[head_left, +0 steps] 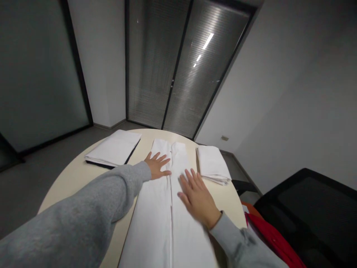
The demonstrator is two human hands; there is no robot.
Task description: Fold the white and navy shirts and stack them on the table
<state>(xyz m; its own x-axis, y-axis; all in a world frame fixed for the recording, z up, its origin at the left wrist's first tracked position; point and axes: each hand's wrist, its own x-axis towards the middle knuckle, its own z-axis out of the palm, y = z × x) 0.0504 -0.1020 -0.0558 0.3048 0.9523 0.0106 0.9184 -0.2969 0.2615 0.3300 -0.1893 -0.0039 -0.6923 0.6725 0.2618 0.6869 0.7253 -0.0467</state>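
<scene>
A long white cloth (156,216) lies lengthwise down the middle of the round table, its two side edges folded in so they meet along a centre seam. My left hand (157,166) rests flat on its left half with the fingers spread. Over the right half is my right hand (198,197), fingers stretched out and slightly blurred; whether it presses on the fabric I cannot tell. Neither hand grips anything. The cloth's near end runs out of view at the bottom.
On the cream tabletop (75,186), a folded white cloth stack (115,147) with a dark layer beneath lies at left. Another folded white cloth (213,163) sits by the right edge. A black mesh chair (309,212) and a red item (275,238) are at lower right.
</scene>
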